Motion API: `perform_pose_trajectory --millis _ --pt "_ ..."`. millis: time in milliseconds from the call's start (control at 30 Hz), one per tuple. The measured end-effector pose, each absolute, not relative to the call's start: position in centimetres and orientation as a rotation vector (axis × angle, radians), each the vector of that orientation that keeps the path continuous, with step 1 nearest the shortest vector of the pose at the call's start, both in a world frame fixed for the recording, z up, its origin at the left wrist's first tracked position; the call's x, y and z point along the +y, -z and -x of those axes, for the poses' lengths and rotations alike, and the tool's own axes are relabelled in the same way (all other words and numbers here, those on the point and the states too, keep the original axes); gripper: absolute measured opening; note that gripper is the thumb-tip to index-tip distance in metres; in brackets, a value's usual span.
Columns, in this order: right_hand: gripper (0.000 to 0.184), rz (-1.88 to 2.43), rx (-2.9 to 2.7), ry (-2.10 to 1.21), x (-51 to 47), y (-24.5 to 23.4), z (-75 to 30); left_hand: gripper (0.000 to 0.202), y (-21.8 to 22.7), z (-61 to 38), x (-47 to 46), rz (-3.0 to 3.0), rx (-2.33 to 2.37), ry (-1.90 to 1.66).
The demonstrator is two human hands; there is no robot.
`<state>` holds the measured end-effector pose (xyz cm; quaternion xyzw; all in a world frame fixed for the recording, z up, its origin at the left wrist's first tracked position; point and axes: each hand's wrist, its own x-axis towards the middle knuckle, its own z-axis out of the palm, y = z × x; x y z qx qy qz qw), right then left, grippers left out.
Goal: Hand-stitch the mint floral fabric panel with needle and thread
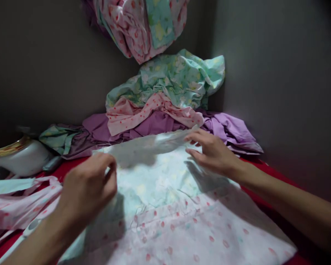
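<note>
A pale cloth (160,180) lies spread out before me, mint-green with faint flowers in its far part. Its near part is a pink panel (195,232) with red dots, and loose threads run along the seam between them. My left hand (91,184) is over the left side of the cloth, fingers curled in towards the thumb; whatever they hold, if anything, is hidden. At the far right edge, my right hand (209,151) is open above the cloth, thumb and fingers apart. Both hands cast shadows on the fabric.
Behind lie crumpled purple cloth (160,123), pink dotted cloth (138,114) and green floral cloth (176,81). A pink and green bundle (143,29) hangs above. At left are a white gold-rimmed vessel (22,158), pink strips (22,206) and a white-handled object (31,226), perhaps scissors, on red cloth (79,162).
</note>
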<state>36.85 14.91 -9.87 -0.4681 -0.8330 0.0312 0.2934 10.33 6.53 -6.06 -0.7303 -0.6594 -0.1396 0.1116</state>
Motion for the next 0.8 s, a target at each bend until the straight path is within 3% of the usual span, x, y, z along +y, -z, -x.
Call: perform_pose_trajectory --millis 100,167,400,633,800 --pt "0.016 1.128 -2.152 -0.568 12.7 10.9 -35.8 0.018 8.3 -12.9 5.7 2.592 -2.360 0.994" --pt "0.014 1.111 -2.117 -0.688 12.0 12.0 -35.2 0.019 10.2 -14.2 5.7 2.600 -2.612 1.239" --pt "0.010 1.067 -2.110 -0.755 12.0 13.9 -35.1 0.021 12.8 -14.6 5.7 2.502 -2.646 1.391" --pt "0.009 1.100 -2.108 -0.801 12.0 14.2 -35.1 0.020 12.4 -14.9 5.3 2.476 -2.523 2.072" --pt "0.008 1.078 -2.094 -0.791 11.9 14.1 -35.0 0.012 13.0 -14.5 5.8 2.479 -2.522 1.954"
